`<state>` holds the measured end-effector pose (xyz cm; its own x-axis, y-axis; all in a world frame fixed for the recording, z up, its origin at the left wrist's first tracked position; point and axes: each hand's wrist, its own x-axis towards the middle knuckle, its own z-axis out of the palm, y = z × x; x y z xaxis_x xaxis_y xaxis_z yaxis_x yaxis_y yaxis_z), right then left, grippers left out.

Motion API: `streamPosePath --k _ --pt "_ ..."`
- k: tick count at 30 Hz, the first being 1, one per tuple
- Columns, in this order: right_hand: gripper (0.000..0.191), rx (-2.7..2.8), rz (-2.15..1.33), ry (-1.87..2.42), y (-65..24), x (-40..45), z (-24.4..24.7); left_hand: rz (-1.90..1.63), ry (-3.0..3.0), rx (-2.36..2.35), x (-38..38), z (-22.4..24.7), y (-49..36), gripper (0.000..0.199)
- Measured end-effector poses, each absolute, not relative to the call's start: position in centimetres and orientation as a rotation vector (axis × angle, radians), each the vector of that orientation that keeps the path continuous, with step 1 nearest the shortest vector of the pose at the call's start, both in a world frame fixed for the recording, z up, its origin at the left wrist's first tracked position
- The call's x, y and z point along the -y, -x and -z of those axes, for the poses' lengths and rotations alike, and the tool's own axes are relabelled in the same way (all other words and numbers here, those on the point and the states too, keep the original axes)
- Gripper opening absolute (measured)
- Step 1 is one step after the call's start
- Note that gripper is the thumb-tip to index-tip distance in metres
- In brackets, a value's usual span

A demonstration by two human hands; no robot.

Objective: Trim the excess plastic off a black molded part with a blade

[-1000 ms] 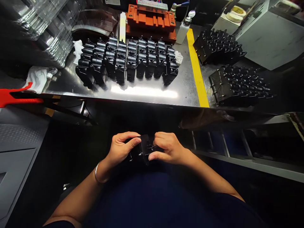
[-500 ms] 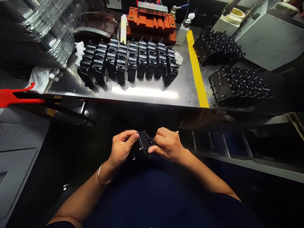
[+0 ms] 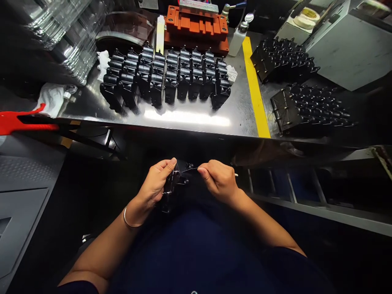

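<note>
Below the bench edge, my left hand [image 3: 155, 182] grips a small black part [image 3: 172, 183] between thumb and fingers, with its pegs toward the right. My right hand [image 3: 219, 178] is closed around a thin tool [image 3: 192, 168] with a pale end showing past the little-finger side. The tool's fine tip points left at the black part; whether it touches is too small to tell. On the metal bench, a row of similar black parts [image 3: 183, 77] stands side by side.
An orange fixture [image 3: 197, 26] and a white bottle [image 3: 238, 38] stand at the bench's back. Two black part stacks [image 3: 280, 59] lie right of the yellow strip [image 3: 256, 90]. Clear plastic trays [image 3: 65, 41] and a red-handled tool [image 3: 27, 122] are at left.
The black part has been turned in my left hand and moved slightly left. My right hand has drawn away from it to the right, and the thin tool now shows between them.
</note>
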<state>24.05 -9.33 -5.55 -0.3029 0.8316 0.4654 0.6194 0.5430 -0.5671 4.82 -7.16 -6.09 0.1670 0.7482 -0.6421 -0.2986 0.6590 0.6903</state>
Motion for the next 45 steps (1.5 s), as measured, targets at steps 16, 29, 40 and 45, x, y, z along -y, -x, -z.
streamPosePath --k 16,29,40,45 --pt "0.022 2.081 -0.096 1.242 -23.6 9.6 6.4 -0.756 -0.398 -1.188 7.3 6.1 -5.2 0.053" --pt "0.030 2.049 -0.634 1.056 -23.8 10.2 6.2 -0.820 -0.463 -1.232 7.6 6.5 -5.2 0.051" --pt "0.030 2.051 -0.775 1.098 -24.3 10.4 4.6 -0.995 -0.613 -1.260 7.9 5.5 -5.0 0.047" --pt "0.035 1.986 -1.248 0.907 -25.4 10.1 4.0 -1.045 -0.717 -1.221 8.0 5.3 -5.2 0.041"
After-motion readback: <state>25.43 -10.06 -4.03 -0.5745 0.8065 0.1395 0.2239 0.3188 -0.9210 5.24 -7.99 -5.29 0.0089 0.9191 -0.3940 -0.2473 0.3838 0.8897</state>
